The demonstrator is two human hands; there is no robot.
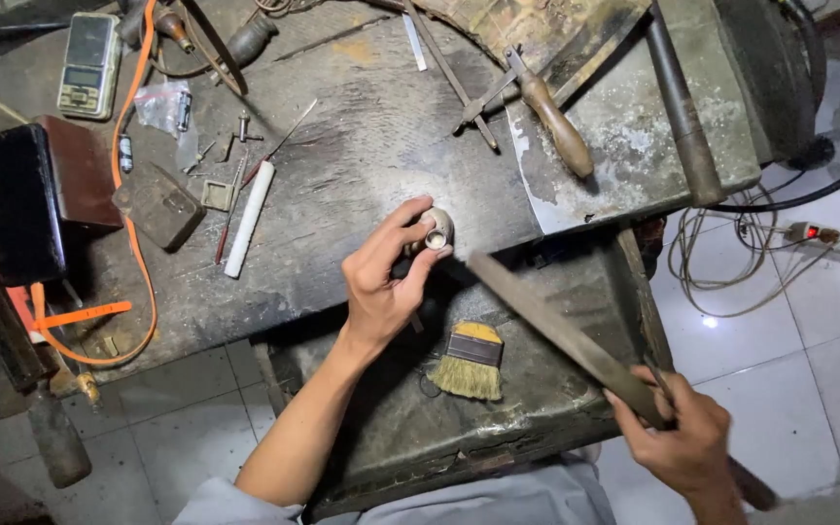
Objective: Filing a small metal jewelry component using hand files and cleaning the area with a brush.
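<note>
My left hand [386, 277] pinches a small silver ring-shaped metal piece [436, 231] against the front edge of the dark worn workbench [362, 165]. My right hand [682, 437] grips the handle end of a long flat metal file [556, 331]. The file slants up and left, and its tip ends just right of the metal piece. A small brush [470, 362] with a dark ferrule and yellow bristles lies in the tray [537, 408] below the bench, between my two arms.
On the bench lie a white rod [249, 218], a wooden-handled tool [554, 122], a pocket scale [87, 64], a dark block [158, 205], an orange cord [138, 262] and small bits. A power strip [836, 238] and cables rest on the tiled floor at right.
</note>
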